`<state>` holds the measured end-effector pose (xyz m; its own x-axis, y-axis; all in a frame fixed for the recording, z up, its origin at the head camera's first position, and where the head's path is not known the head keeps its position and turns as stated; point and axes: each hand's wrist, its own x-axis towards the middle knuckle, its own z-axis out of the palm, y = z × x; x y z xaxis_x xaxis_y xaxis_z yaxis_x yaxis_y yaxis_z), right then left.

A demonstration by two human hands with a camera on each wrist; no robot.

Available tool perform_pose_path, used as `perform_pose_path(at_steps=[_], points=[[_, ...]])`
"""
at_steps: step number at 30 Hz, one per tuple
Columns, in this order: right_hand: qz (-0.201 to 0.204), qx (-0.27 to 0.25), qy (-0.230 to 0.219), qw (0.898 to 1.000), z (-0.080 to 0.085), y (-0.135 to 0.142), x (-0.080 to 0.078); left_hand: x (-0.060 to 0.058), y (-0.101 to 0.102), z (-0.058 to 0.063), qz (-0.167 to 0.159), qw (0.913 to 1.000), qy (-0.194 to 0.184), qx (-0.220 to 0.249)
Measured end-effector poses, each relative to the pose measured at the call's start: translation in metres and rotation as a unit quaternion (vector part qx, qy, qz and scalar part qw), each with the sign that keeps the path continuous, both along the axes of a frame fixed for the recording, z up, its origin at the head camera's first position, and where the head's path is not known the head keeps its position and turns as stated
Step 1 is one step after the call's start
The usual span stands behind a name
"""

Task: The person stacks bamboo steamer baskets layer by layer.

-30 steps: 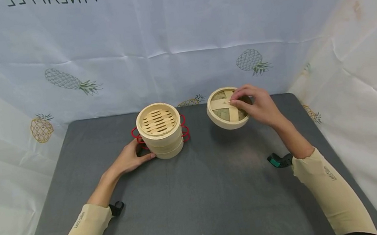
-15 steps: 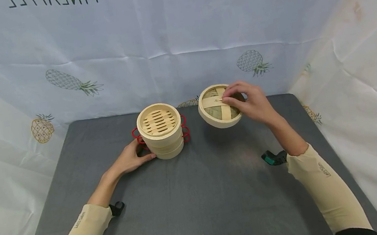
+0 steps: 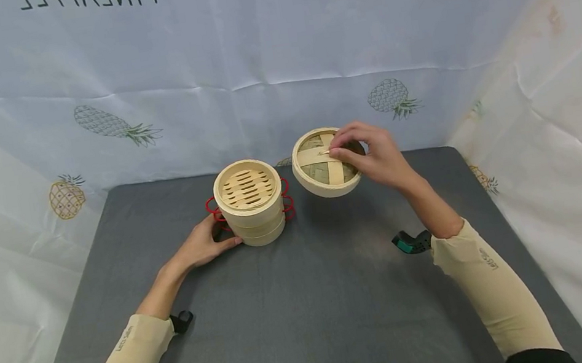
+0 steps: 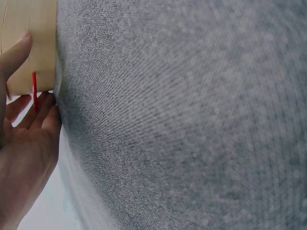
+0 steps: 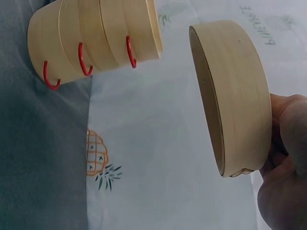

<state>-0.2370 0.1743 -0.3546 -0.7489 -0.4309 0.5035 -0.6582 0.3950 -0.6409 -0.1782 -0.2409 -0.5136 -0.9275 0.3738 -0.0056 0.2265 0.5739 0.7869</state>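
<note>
A stack of round bamboo steamer baskets (image 3: 256,220) stands at the far middle of the table, a slatted tier on top and red loop handles at both sides. My left hand (image 3: 200,245) holds the stack low at its left side, thumb in front; in the left wrist view its fingers (image 4: 41,115) reach round behind, near a red handle (image 4: 34,88). Just right of the stack, my right hand (image 3: 377,157) pinches the woven bamboo lid (image 3: 319,172) by the small loop on its top. The lid (image 5: 240,96) hangs in the air, apart from the baskets.
The dark grey table (image 3: 299,317) ends shortly behind the stack. Beyond it hangs a white curtain (image 3: 248,38) printed with pineapples. Black bands sit at both wrists, the right one (image 3: 412,242) with a green patch.
My right hand has carried the lid leftward and slightly up, closer to the stack. The left hand and the baskets have stayed in place.
</note>
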Motion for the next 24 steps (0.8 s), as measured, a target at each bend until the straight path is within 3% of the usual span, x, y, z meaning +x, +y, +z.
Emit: perform_pose_path(at_steps=[24], points=[[0.032, -0.036, -0.002, 0.999, 0.002, -0.046, -0.004, -0.002, 0.001, -0.001, 0.004, 1.0000, 0.009, -0.002]])
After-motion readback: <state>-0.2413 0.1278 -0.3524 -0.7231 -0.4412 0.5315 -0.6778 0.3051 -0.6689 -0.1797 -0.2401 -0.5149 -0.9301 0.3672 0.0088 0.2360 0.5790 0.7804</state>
